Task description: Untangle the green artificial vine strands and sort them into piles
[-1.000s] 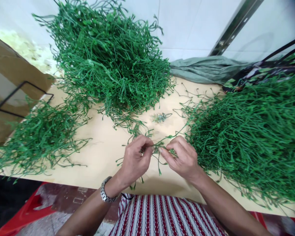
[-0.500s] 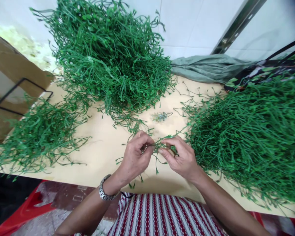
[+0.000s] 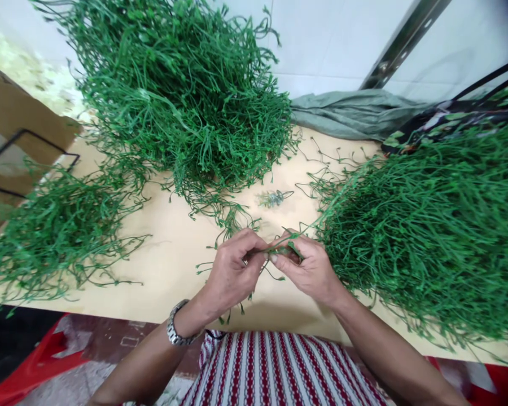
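Note:
My left hand (image 3: 238,263), with a metal watch (image 3: 176,325) on its wrist, pinches thin green artificial stems between thumb and forefinger. My right hand (image 3: 308,265) meets it fingertip to fingertip and pinches the same green stems (image 3: 294,239). One long stem runs from my fingers up and right toward the right-hand pile. Loose ends stick out below both hands. A small pale sprig with a wire loop (image 3: 271,198) lies on the table beyond them. Where the stems cross between my fingers is partly hidden.
Tall green stems (image 3: 178,101) are heaped at the back, a smaller pile (image 3: 76,225) lies left, and a big one (image 3: 432,231) right. A cardboard box (image 3: 29,101) with a black wire frame (image 3: 46,148) borders the left. Grey-green cloth (image 3: 342,115) lies along the wall.
My fingertips have come closer together on the stems. The long stem now reaches further up and right. The whole view has shifted slightly.

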Motion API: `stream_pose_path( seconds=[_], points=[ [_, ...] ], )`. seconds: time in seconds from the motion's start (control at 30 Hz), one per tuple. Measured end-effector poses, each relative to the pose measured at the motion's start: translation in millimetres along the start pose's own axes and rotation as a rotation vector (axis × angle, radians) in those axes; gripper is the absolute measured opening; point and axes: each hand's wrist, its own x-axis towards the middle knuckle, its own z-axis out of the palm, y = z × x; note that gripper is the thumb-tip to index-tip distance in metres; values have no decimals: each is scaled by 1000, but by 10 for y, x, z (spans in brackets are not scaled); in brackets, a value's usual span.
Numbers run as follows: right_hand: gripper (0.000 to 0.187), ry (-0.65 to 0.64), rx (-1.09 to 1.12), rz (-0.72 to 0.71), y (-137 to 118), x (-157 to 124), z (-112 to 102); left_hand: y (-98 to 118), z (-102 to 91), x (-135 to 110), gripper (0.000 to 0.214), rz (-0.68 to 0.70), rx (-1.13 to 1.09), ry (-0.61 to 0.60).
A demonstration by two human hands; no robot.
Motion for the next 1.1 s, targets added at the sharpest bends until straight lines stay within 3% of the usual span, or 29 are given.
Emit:
stream_pose_path(
  seconds=[0.23, 0.43, 0.6, 0.7, 0.8, 1.1],
  points=[
    [11, -61, -210, -138, -14, 30, -43, 24, -54, 31, 18, 12, 177, -97],
    [16, -187, -409, -150, -46, 42, -84, 30, -75, 44, 18, -39, 205, -146],
    [13, -169, -208, -132, -60, 73, -94, 30, -99, 58, 16, -110, 115, -136],
    [11, -73, -35, -42, -53, 63, -55, 14, -105, 69, 12, -211, -22, -137],
    [9, -68, -30, 40, -47, 43, -22, -2, -95, 68, 12, -260, -74, -148],
    [16, -255, -354, -3, -62, 40, -11, 24, -45, 54, 13, -78, 329, -233]
  ],
)
